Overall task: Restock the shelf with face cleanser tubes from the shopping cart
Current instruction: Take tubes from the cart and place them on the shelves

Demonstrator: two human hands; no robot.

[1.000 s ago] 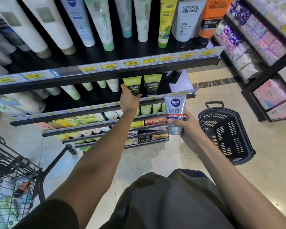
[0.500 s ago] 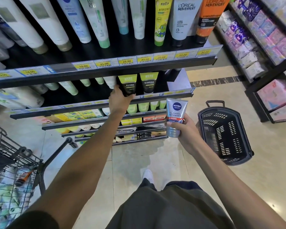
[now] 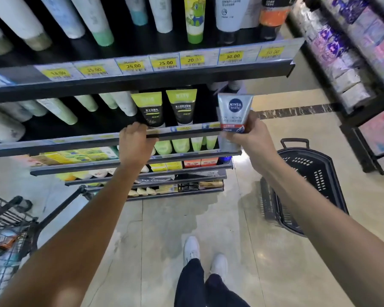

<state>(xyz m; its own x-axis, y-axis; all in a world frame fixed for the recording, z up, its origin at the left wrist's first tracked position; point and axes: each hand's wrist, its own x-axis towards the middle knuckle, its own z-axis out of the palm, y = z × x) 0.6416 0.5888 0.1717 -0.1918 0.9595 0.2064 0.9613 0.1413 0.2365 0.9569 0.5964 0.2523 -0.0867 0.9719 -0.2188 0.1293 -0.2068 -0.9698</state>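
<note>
From where I watch, the shelf unit [image 3: 142, 78] stands straight ahead, its tiers stepping down toward the floor. My left hand [image 3: 135, 145] rests on the front edge of the second tier, just before two upright tubes [image 3: 164, 109]. My right hand [image 3: 251, 138] holds a Nivea tube [image 3: 233, 116] to the right of those, at the tier's right end. The shopping cart [image 3: 7, 229] sits low on my left; a basket [image 3: 308, 187] lies on the floor to my right, before another rack [image 3: 364, 63].
</note>
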